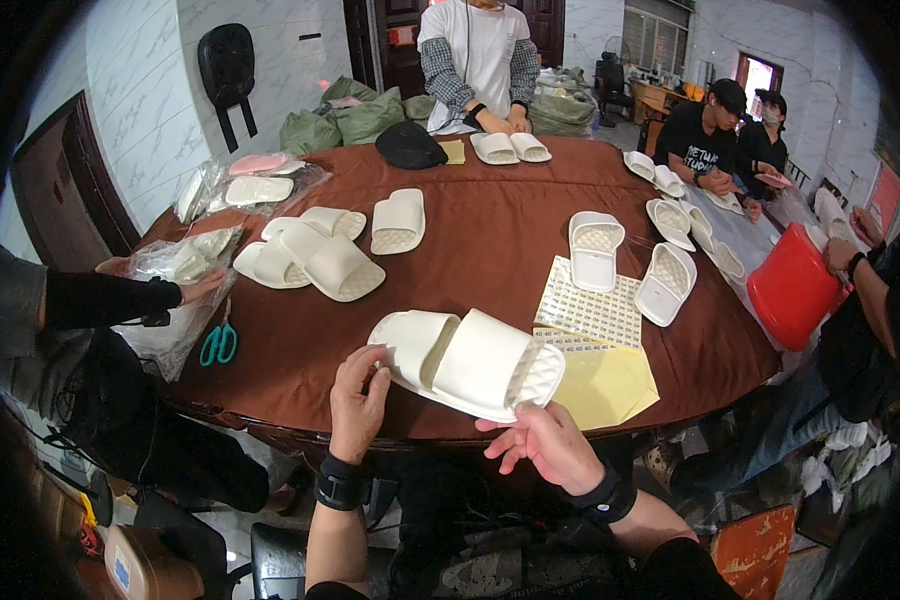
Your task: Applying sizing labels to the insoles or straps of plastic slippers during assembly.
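Over the table's near edge I hold a pair of cream-white slide slippers [483, 358], one overlapping the other, a little tilted. My left hand [358, 398] pinches the left end of the pair between thumb and fingers. At the right end, my right hand [548, 448] grips the quilted heel with thumb and forefinger, its other fingers curled below. Just right of the pair lies a sheet of small printed stickers [592, 308], with a yellow backing sheet [610, 385] below it. A single slipper [595, 250] rests on the sticker sheet's top edge; another slipper [666, 284] lies beside it.
Several white slippers [332, 262] lie at centre-left on the brown-covered table [480, 235]. Teal-handled scissors [218, 345] are near a co-worker's hand [202, 287] at left. Bagged slippers [260, 190], a black cap [410, 146] and a red stool [795, 285] surround the workspace. Other people stand or sit around.
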Motion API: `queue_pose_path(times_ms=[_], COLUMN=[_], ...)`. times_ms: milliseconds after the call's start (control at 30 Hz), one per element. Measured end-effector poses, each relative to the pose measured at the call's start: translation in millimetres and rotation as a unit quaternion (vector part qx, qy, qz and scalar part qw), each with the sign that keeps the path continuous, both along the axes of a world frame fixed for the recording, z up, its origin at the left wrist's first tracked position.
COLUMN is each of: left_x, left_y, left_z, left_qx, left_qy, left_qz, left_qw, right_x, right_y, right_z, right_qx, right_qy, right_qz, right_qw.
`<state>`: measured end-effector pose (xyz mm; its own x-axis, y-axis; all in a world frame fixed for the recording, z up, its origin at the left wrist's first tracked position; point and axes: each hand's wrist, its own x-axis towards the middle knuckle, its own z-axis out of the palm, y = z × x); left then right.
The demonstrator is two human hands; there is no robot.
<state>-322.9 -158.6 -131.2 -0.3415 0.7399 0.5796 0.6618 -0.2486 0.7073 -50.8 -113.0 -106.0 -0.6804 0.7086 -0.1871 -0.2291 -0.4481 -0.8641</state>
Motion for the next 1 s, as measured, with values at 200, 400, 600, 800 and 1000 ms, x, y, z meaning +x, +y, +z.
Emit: queue_pose_path(times_ms=[200,400,600,800,1000], left_x=[-4.7,-5.7,-2.9,-0.7,-2.3], left_y=[-0.1,1.0,-3.3,-5.6,-7.7], left_z=[-1.9,-3.7,-0.2,5.0,2.7], left_qx=[0.006,0.004,0.006,0.020,-0.010], left_qy=[-0.029,-0.052,-0.066,-0.062,-0.067], left_qz=[0.001,-0.011,-0.032,-0.027,-0.015], left_qw=[1.000,0.999,0.997,0.997,0.998], right_x=[-3.7,-4.2,6.7,35.7,89.6], right_y=[-3.9,1.8,-0.9,18.9,90.9], right_z=[6.1,0.6,5.1,26.7,46.7], right_qx=[-0.003,-0.032,0.038,0.057,0.142], right_qy=[-0.019,-0.014,-0.002,0.007,0.080], right_qz=[0.034,0.021,-0.021,-0.058,-0.137], right_qw=[0.999,0.999,0.999,0.997,0.977])
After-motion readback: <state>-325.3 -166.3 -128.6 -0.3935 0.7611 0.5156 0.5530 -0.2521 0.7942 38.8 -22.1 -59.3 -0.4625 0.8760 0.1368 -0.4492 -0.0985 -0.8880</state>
